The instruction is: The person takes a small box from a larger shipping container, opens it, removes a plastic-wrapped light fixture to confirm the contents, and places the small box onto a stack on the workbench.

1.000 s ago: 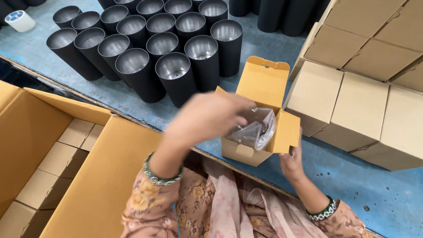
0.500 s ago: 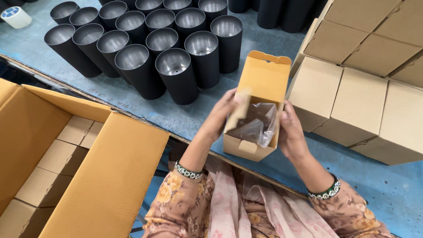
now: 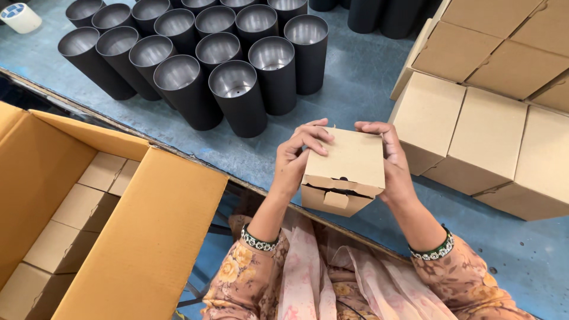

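Note:
A small brown cardboard box (image 3: 347, 169) is held between both hands above the near edge of the blue table (image 3: 355, 77). Its lid is folded down, with a narrow gap left at the front tuck flap. My left hand (image 3: 296, 157) grips the box's left side, fingers curled over the top edge. On the right side, my right hand (image 3: 388, 163) presses with its fingers along the back top edge. What the box contains is hidden.
Several black cylindrical cups (image 3: 237, 95) with silver insides stand in rows at the far left. Closed small boxes (image 3: 486, 136) are stacked at the right. A big open carton (image 3: 136, 237) with small boxes inside sits low at the left. A tape roll (image 3: 21, 16) lies far left.
The lid stood open with a plastic-wrapped item showing inside; my left hand pushed the item in. Now the lid is folded down and both hands hold the box.

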